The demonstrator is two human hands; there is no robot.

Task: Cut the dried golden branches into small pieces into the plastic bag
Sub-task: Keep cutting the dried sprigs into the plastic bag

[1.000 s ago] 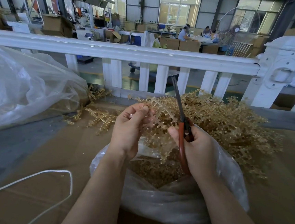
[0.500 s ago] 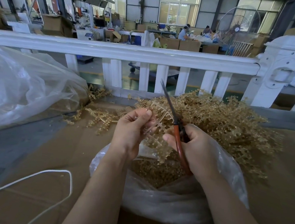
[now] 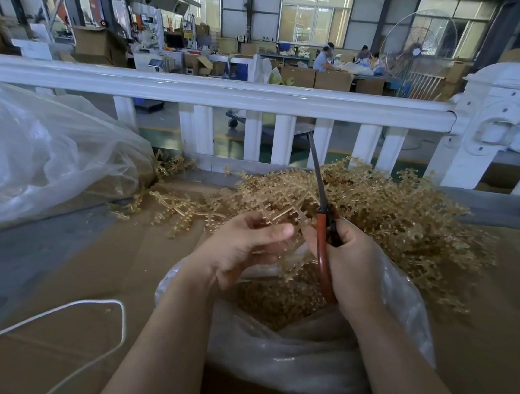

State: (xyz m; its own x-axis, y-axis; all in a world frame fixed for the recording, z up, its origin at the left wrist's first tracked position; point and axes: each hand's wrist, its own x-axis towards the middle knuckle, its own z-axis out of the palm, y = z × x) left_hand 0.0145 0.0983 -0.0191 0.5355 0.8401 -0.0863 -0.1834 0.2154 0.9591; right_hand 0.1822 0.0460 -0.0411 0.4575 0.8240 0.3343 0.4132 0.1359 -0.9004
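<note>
Fingers (image 3: 273, 229) of your left hand (image 3: 238, 251) are curled round a flat, lattice-like sprig of dried golden branch (image 3: 286, 205), thumb laid across the front, holding it just above the mouth of the clear plastic bag (image 3: 317, 359). Your right hand (image 3: 353, 268) is wrapped round the red-brown handles of the long dark-bladed scissors (image 3: 323, 233); the blades point up and away toward the white railing (image 3: 217, 94) and look closed, with the sprig just beside them and no stem between them.

From the head view, the branches should handle as very light, stiff and brittle: thin stems lined with small knobs that snag on each other. Expect them to snap cleanly rather than bend, and to shed bits. Keep your hold on a main stem close to where you cut, so the offcut drops straight into the bag, which already has a layer of golden pieces in its bottom. The large heap of uncut golden branches (image 3: 407, 222) lies on the brown cardboard-covered tabletop (image 3: 57, 273) behind the bag, with more strands to its left near a second, crumpled clear bag (image 3: 36, 152). A white cord (image 3: 53, 310) loops near your left forearm.

No brand, label or writing is readable anywhere; signs in the workshop background are too small to make out
</note>
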